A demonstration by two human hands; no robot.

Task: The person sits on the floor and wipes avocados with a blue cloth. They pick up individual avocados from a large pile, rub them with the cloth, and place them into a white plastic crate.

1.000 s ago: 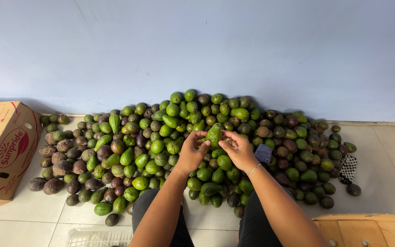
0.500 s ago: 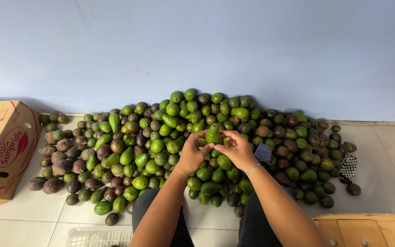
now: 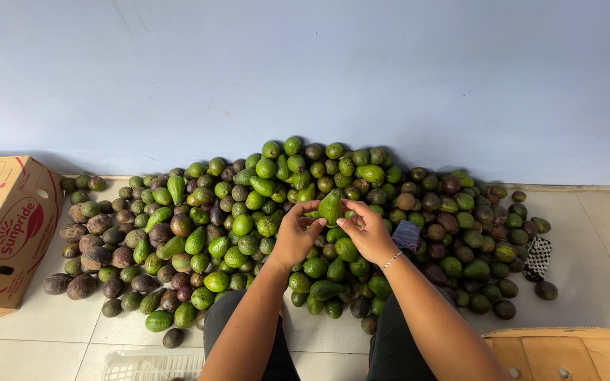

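A green avocado [image 3: 331, 206] is held up between both my hands over the middle of a big pile of avocados [image 3: 248, 212] on the tiled floor. My left hand [image 3: 294, 236] grips its left side with fingers and thumb. My right hand [image 3: 368, 231], with a thin bracelet on the wrist, pinches its right side. The pile mixes bright green fruit in the centre with darker purple-brown ones at the left and right edges. My knees in dark trousers touch the near edge of the pile.
A cardboard box [image 3: 8, 233] stands at the left. Another cardboard box [image 3: 566, 353] lies at the bottom right, and a white plastic crate [image 3: 153, 365] at the bottom edge. A pale blue wall [image 3: 319, 70] backs the pile. A chequered cloth [image 3: 536, 257] lies at the right.
Both hands have stayed over the pile with the green avocado between them; the fingers have shifted slightly around it.
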